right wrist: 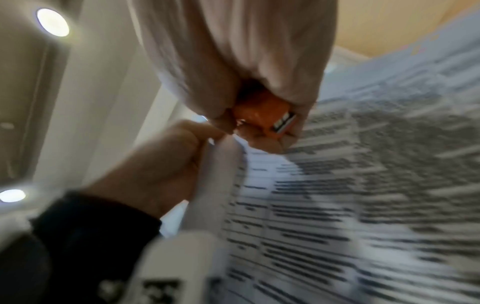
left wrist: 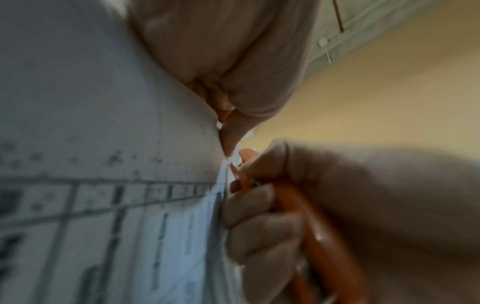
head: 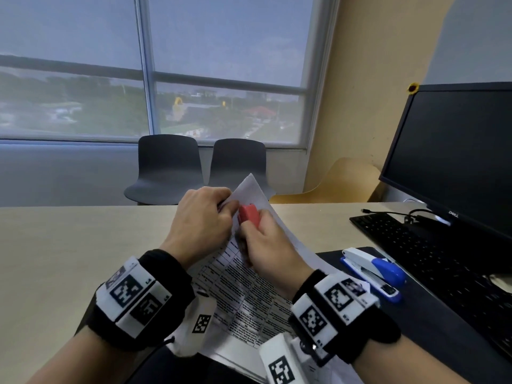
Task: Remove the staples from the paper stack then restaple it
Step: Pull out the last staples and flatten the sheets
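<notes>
White printed paper stack point(head: 250, 286) is lifted off the beige worktop point(head: 69, 245), top corner raised between both hands. Left hand point(head: 201, 217) pinches that corner; right hand point(head: 267, 245) curls its fingers point(left wrist: 249, 207) around the small red staple remover point(head: 249, 216), pressed to the corner. Risk: a slanted pull tears the sheets, or the pinch slips and pages shift. Blue-white stapler point(head: 374, 270) lies well apart to the right.

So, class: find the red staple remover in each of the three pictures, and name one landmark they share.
Head: red staple remover at centre, gripped by the right hand.
Left wrist: lower right, an orange-red bar inside curled fingers.
Right wrist: upper centre, beneath the palm.
Shared landmark: the printed paper stack, whose corner the left hand pinches.
</notes>
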A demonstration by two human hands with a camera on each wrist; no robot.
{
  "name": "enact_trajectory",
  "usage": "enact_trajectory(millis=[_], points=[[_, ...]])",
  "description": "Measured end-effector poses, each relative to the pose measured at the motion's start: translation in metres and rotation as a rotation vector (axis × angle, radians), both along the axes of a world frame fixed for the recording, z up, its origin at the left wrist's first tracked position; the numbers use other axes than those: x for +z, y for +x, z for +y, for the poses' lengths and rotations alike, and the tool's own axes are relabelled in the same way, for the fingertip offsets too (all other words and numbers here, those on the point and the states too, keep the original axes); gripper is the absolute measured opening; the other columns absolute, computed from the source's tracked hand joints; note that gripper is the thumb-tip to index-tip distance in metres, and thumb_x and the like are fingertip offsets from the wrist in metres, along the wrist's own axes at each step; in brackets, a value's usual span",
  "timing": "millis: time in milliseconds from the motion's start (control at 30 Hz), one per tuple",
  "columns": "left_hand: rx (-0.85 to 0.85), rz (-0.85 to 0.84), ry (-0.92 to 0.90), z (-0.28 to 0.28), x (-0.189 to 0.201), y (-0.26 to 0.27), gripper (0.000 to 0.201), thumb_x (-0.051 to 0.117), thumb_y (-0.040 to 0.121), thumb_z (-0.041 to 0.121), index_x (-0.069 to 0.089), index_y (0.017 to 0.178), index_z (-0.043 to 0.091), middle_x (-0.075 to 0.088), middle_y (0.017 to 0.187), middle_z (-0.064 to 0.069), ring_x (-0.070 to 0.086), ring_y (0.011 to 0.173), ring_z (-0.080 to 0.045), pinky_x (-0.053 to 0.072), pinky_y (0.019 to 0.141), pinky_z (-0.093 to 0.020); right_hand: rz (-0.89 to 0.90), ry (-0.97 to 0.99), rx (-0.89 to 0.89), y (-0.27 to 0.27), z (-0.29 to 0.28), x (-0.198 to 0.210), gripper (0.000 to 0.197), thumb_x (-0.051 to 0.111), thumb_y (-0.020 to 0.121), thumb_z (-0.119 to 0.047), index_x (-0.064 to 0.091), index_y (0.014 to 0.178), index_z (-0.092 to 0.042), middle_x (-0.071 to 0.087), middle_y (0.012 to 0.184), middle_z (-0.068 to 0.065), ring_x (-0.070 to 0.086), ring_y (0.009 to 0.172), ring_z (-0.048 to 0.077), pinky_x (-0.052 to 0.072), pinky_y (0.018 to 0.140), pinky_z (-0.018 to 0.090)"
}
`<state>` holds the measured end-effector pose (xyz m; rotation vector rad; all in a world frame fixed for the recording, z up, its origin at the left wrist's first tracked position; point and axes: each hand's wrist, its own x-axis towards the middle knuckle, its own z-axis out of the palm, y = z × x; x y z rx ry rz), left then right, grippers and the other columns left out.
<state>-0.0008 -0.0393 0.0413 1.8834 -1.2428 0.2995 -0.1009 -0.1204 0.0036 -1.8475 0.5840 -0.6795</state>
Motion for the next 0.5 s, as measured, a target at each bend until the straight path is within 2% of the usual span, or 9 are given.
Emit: enact_trajectory(millis=[67,133,200,267,367,500], points=[[-0.008,0.031,0.003,0.001,0.0,-0.001,0.037,0.059,0.094,0.02,0.056,0.062,0.001,0.053,0.056,-0.011,0.044,0.057,-0.026,0.031,0.053,-0.032,-0.018,-0.026,0.037,-0.002,0.001,-0.011,0.034,0.048,0.078,-0.047,0.042,0.104,-0.025,0.055,0.08,0.002,0.052,0.073,0.021,0.045,0.07,0.048],[-0.003,0.07,0.024,0.002,-0.001,-0.003,0.036,0.059,0.093,0.021,0.058,0.062,0.003,0.053,0.055,-0.008,0.044,0.057,-0.023,0.032,0.052,-0.031,-0.016,-0.018,0.084,-0.001,0.0,-0.02,0.037,0.05,0.084,-0.052,0.039,0.109,-0.026,0.057,0.087,0.004,0.056,0.079,0.021,0.048,0.079,0.054],[-0.009,0.127,0.038,0.0,-0.004,0.0,0.033,0.059,0.09,0.023,0.061,0.063,0.003,0.057,0.058,-0.01,0.05,0.061,-0.027,0.041,0.056,-0.036,-0.012,0.009,0.117,-0.001,-0.003,-0.023,0.046,0.051,0.083,-0.063,0.037,0.111,-0.029,0.06,0.098,0.006,0.062,0.091,0.023,0.05,0.089,0.057],[-0.025,0.182,0.047,-0.001,-0.005,0.002,0.032,0.058,0.086,0.028,0.067,0.068,0.003,0.064,0.064,-0.013,0.059,0.069,-0.032,0.05,0.064,-0.044,-0.027,0.028,0.131,0.0,-0.006,-0.024,0.05,0.053,0.079,-0.067,0.037,0.111,-0.032,0.061,0.102,0.005,0.062,0.096,0.021,0.05,0.093,0.05],[-0.026,0.217,0.048,-0.001,-0.004,0.0,0.035,0.056,0.085,0.033,0.069,0.07,0.003,0.066,0.067,-0.014,0.061,0.073,-0.032,0.051,0.067,-0.047,-0.051,0.05,0.155,-0.001,-0.01,-0.02,0.052,0.055,0.076,-0.068,0.037,0.11,-0.033,0.055,0.091,-0.001,0.053,0.08,0.013,0.045,0.079,0.042],[-0.014,0.244,0.04,-0.001,-0.002,-0.001,0.034,0.058,0.089,0.027,0.069,0.07,0.003,0.066,0.069,-0.017,0.06,0.073,-0.033,0.05,0.065,-0.044,-0.06,0.08,0.17,-0.006,-0.011,-0.017,0.039,0.056,0.09,-0.052,0.039,0.115,-0.027,0.053,0.089,0.001,0.051,0.077,0.013,0.044,0.073,0.036]])
